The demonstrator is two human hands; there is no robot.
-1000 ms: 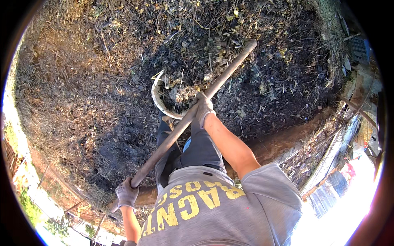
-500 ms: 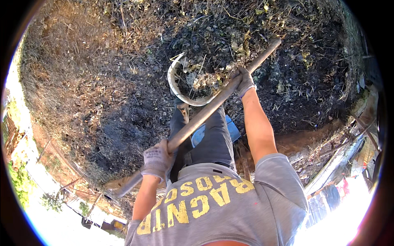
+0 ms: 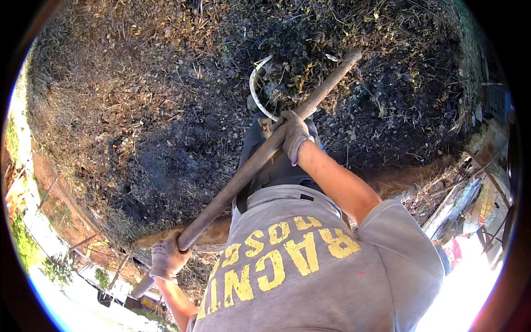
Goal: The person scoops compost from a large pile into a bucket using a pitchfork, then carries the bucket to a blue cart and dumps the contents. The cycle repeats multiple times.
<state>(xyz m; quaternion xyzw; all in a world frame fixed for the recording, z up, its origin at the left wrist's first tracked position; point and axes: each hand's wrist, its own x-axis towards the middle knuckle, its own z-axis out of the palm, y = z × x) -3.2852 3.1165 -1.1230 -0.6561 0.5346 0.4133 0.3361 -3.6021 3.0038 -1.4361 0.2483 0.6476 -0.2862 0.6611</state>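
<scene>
A long wooden pole (image 3: 235, 185) runs slantwise across my body, from lower left to its blunt far end at upper right. My left hand (image 3: 168, 258), in a pale knit glove, is closed round it near the lower-left end. Farther up, my gloved right hand (image 3: 295, 136) is wrapped round the pole in front of my legs. Beyond that hand lies a thin, pale, C-shaped band (image 3: 253, 86), partly behind the pole. Whether the band is joined to the pole, I cannot tell. Dry leaves and stalks (image 3: 301, 74) lie inside and around its curve.
Dark ground littered with dry leaves and twigs (image 3: 182, 99) spreads ahead and to the left. A bare earth edge (image 3: 409, 176) runs along the right. Sticks and pale sheet-like debris (image 3: 456, 207) are at far right, thin posts (image 3: 86, 242) at lower left.
Both hands and the pole have moved left and toward my body. The pale band has shifted right and shows narrower. The blue object between my legs is now out of sight.
</scene>
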